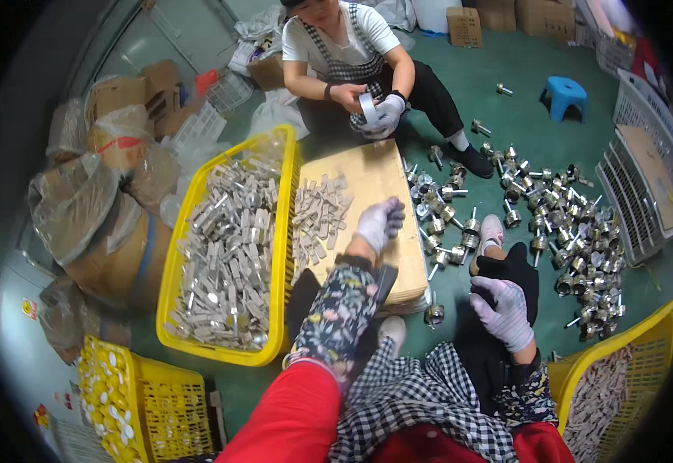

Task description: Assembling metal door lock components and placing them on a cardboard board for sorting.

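My left hand (381,226), in a pale glove, is over the cardboard sheets (379,170), just right of a loose heap of small grey metal pieces (325,212). Its fingers curl inward, and whatever may be in them is hidden. Above my right knee is my right hand (504,312), gloved too, with its fingers apart and nothing seen in them. Left of the cardboard stands a yellow basket (168,289) filled with similar grey pieces. Shiny metal parts with round heads and stems (460,243) lie on the floor right of the cardboard.
Across from me a seated person (348,58) holds a pale tape roll (368,108). More metal parts (576,247) are spread at the right, near white crates (641,193). Yellow baskets (168,401) flank me at lower left and right. A blue stool (565,96) stands farther back.
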Demonstrator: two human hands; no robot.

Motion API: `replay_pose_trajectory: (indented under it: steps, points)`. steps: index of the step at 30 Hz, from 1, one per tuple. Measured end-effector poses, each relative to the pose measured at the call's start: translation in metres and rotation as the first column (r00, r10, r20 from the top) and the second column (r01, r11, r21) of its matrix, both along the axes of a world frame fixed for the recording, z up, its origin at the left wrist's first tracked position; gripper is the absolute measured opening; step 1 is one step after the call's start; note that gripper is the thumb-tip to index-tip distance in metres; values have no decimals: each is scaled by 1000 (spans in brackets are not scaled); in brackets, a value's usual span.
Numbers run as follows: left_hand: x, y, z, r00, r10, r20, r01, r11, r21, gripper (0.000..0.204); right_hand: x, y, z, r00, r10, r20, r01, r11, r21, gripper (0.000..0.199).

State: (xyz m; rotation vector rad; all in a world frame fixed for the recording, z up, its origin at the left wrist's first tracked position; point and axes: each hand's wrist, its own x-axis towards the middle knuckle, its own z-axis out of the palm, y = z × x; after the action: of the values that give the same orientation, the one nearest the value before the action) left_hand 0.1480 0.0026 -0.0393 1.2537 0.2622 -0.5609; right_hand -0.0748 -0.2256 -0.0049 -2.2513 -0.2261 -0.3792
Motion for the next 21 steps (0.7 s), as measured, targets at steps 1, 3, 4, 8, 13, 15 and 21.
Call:
replay_pose_trajectory:
  steps: [1,3,4,8,13,15,21]
  points:
    - [-21,4,-5,1000,6,-25,-7,999,-34,26,0,2,-8,1000,-4,13,5,1000,-28,29]
    - [-63,11,-18,999,15,-50,-20,994,-110,28,2,4,-11,998,5,66,1,996,-88,31]
    - [-84,15,-24,997,47,-67,-54,993,-109,29,3,6,-8,1000,2,12,-1,993,-118,32]
    - [-148,11,-60,978,143,-153,-160,981,-106,30,16,25,-2,951,-78,-299,83,997,2,37]
    - [-154,2,-104,943,259,-211,-297,938,-176,26,59,95,20,812,319,-489,-371,929,-11,39]
    - [-149,-13,-135,944,305,-127,-314,948,-51,26,91,118,11,779,427,-459,-506,860,-60,39]
    - [-159,-14,-136,976,188,-108,-184,982,43,19,207,176,-32,846,280,-454,-449,834,-321,49]
